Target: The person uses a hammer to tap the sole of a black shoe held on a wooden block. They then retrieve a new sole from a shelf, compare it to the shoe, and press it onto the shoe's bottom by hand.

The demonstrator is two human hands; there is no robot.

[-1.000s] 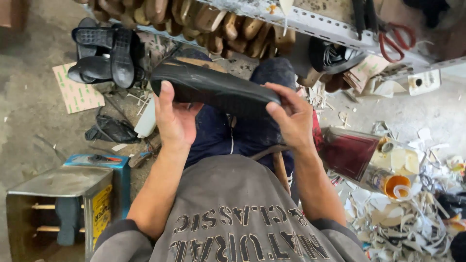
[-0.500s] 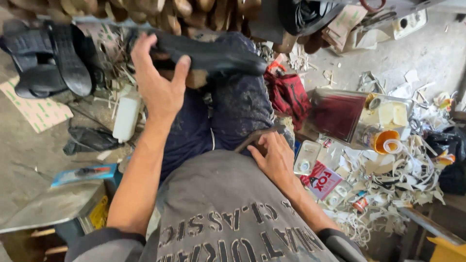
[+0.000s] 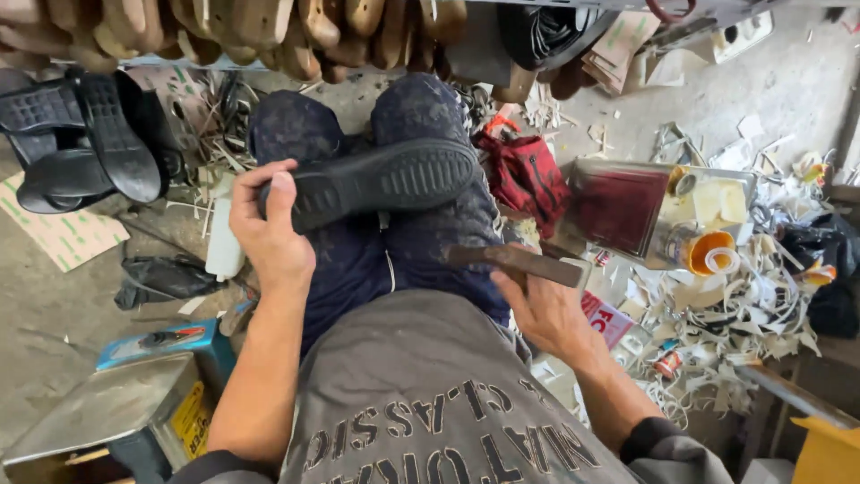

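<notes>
shoe: black rubber-soled shoe [image 3: 381, 182], sole up with the ridged tread showing, lying across both knees of the dark blue trousers [image 3: 408, 242], toe end towards the right knee.
left hand: left hand [image 3: 269, 235] grips the heel end of the shoe, fingers [image 3: 279, 193] wrapped over the sole edge, closed tight on it.
right hand: right hand [image 3: 548, 314] low by the right thigh, fingers curled shut round a brown flat-headed tool with a dark handle [image 3: 520, 263]; the tool's head points left, just above the trouser leg, apart from the shoe.
body: grey printed shirt [image 3: 430, 403] fills the lower middle of the view, both forearms bare.
floor, left side: pile of black shoe soles and uppers [image 3: 81, 143] near the left edge; white plastic bottle [image 3: 224, 242] just beside the left knee; black crumpled bag [image 3: 161, 278] below it; blue box with a metal tin lid [image 3: 152, 376] at the lower left corner.
floor, right side: red cloth bag [image 3: 524, 175] just beside the right knee; open square metal tin with dark red inside [image 3: 627, 206] next to that; orange tape roll [image 3: 712, 254] touching the tin's right side; white and cream trimmings [image 3: 743, 314] scattered across the floor towards the right edge.
top: row of tan wooden shoe lasts [image 3: 224, 27] hanging along the upper edge, above the knees.
</notes>
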